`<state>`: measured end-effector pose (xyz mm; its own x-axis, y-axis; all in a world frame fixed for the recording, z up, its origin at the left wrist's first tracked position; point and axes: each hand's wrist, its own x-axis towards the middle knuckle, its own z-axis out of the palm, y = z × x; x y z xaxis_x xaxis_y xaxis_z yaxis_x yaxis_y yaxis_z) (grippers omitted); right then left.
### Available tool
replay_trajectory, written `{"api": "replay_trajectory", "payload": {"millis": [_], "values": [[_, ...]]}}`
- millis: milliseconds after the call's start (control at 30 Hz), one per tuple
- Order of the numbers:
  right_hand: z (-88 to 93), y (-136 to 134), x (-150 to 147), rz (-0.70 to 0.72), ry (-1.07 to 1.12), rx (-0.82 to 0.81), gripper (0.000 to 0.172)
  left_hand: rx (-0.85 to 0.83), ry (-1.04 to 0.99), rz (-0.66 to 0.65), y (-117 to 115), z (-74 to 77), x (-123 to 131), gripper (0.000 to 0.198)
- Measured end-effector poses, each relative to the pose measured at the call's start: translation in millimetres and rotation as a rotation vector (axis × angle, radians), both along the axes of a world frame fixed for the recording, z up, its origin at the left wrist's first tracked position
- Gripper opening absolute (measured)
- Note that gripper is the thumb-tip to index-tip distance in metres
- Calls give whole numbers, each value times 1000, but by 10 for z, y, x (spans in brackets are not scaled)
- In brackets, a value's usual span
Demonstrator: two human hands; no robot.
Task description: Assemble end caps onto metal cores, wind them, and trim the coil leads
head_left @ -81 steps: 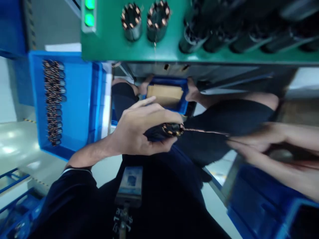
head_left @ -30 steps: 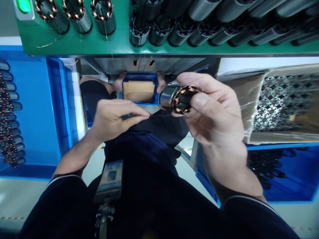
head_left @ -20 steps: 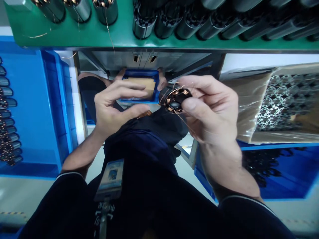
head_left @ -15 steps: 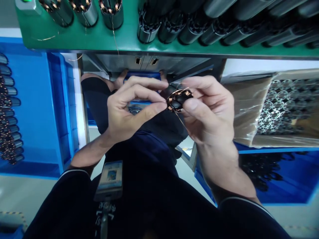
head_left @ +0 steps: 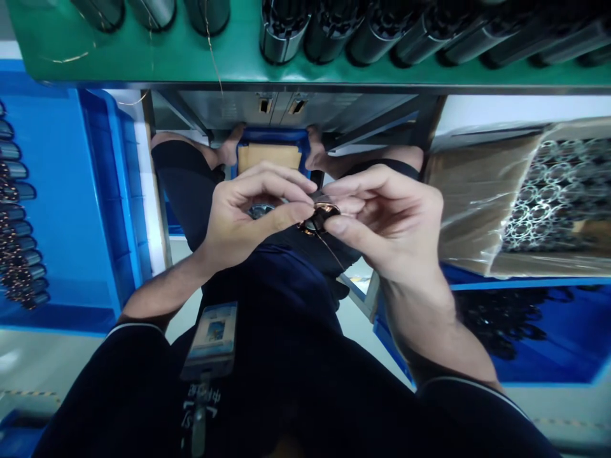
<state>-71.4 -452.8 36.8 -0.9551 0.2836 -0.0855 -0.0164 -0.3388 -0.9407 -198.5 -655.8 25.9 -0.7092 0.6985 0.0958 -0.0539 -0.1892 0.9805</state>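
Note:
Between my hands, above my lap, is a motor stator (head_left: 315, 221), a small dark cylinder with copper windings at its end. My right hand (head_left: 401, 222) grips its right side between thumb and fingers. From the left, the thumb and fingertips of my left hand (head_left: 255, 213) pinch at the stator's edge. A thin copper wire (head_left: 331, 249) trails from it, down and to the right. My fingers hide much of the stator's body.
Several dark metal cylinders (head_left: 286, 38) stand along the green bench (head_left: 153, 60) ahead. On the left, a blue bin (head_left: 71, 210) holds wound stators (head_left: 21, 222). To the right are a plastic-lined carton (head_left: 477, 210) of metal rings and a blue bin (head_left: 568, 343) with black parts.
The stator has come slightly lower and to the left, and its wound end is tilted more away from view. My right hand has moved closer to my left. The bench sits higher in view.

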Motion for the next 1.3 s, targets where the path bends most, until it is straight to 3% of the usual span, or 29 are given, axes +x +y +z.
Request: {"api": "replay_trajectory", "payload": {"millis": [167,233,300,400,467,500,567,667,833,933,1033,1100,1200,1300], "values": [[-45,-23,60,6,13,-41,42,-14,-280,17,-63,-238,248,33],[-64,-22,92,-7,8,-27,37,-105,-405,0,-114,-368,264,45],[-57,-16,101,-31,8,-2,38,-175,-391,34,-156,-451,191,51],[4,-28,48,-46,-40,51,46,-73,37,121,-172,-407,-19,66],[54,-62,-25,-35,-63,79,46,6,413,133,-150,-255,-146,96],[77,-84,-63,-31,-59,82,46,8,564,129,-135,-156,-190,102],[118,-122,-130,-25,-42,87,47,-42,752,112,-110,44,-224,80],[170,-126,-176,-4,-41,111,50,-131,780,72,-100,238,-175,43],[207,-40,-137,25,-58,173,53,-94,629,120,-69,217,-57,56],[217,-23,-91,-6,-64,264,52,-72,601,120,-23,164,-55,54],[219,-33,-76,-113,-50,442,26,-22,668,116,-7,169,-70,46],[194,-33,-109,-212,-16,565,9,-125,697,93,-13,207,-68,41],[118,-29,-205,-381,69,579,19,-385,601,19,-2,296,-72,45],[62,-58,-243,-585,139,470,27,-454,501,5,40,385,-128,49]]}}
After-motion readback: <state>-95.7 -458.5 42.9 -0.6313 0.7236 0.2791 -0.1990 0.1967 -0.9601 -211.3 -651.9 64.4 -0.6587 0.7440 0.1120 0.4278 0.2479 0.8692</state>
